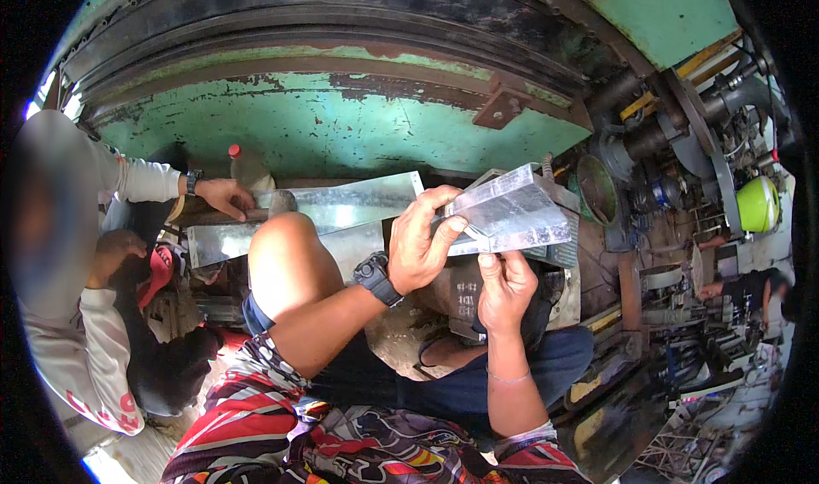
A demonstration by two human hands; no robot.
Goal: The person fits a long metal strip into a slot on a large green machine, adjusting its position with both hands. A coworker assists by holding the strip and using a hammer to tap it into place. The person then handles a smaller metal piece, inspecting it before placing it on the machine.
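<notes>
A folded piece of shiny sheet metal [516, 204] is held up in front of me, with bent sides and a crease along it. My left hand [420, 243] grips its left end, thumb on the near side and fingers curled over the top. Below its near edge, my right hand [505, 292] pinches the lip between thumb and fingers. Flat sheet-metal strips [354, 204] lie to the left, beyond my bare knee. At their left end, a co-worker's hand [223, 198] rests on a dark handle beside a blunt grey head, like a hammer.
A large green machine [299, 125] with peeling paint spans the far side. A clear bottle with a red cap [235, 151] stands by it. The co-worker sits close on my left. To the right are machine parts, a lime-green rounded object [758, 204] and another person farther off.
</notes>
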